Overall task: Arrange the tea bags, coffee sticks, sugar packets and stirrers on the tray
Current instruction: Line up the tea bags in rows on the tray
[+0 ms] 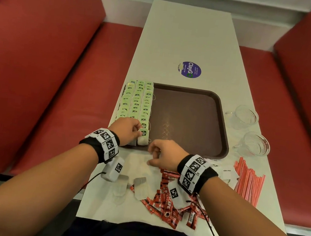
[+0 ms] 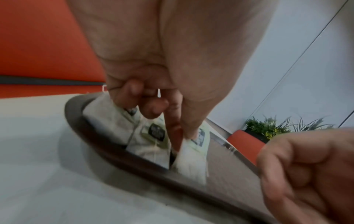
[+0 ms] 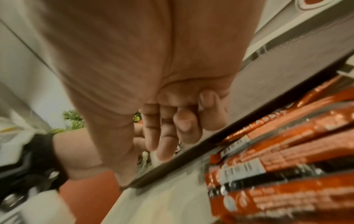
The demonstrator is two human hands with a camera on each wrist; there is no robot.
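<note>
A brown tray (image 1: 189,121) holds three columns of green-tagged tea bags (image 1: 136,100) along its left side. My left hand (image 1: 138,133) pinches the nearest tea bag (image 1: 143,138) of the right column; in the left wrist view thumb and forefinger (image 2: 184,134) grip that tea bag (image 2: 191,160) by its top. My right hand (image 1: 153,154) hovers at the tray's near rim, fingers curled into the palm (image 3: 168,136), holding nothing. Loose tea bags (image 1: 141,187) lie on the table near me, red coffee sticks (image 1: 168,205) to their right, then white sugar packets (image 1: 228,175) and red-and-white stirrers (image 1: 249,181).
Two glass cups (image 1: 245,115) (image 1: 255,143) stand on the white table right of the tray. A purple sticker (image 1: 190,69) sits beyond it. Red bench seats (image 1: 48,87) run along both sides. The tray's middle and right are bare.
</note>
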